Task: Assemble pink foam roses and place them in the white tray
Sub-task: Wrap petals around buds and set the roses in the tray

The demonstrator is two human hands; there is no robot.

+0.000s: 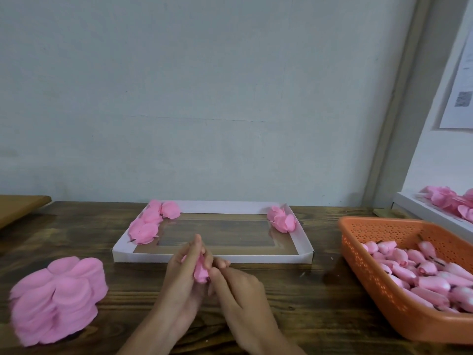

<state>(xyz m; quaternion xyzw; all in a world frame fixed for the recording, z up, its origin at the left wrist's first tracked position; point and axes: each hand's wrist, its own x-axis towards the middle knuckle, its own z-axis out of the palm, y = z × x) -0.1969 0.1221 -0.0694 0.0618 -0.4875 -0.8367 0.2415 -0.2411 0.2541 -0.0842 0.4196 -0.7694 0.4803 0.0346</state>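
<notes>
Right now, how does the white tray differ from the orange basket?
The white tray is shallow with plain walls; the orange basket is deeper and perforated. The tray holds roses at its left side and right corner; the basket is heaped with buds. Both sit on the wooden table.

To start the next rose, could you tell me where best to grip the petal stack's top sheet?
Pinch one lobe of the top sheet at its rim, from above on the right side. The petal stack lies flat with lobes jutting outward, so an edge should probably peel free. The left hand and right hand hold a rose.
</notes>
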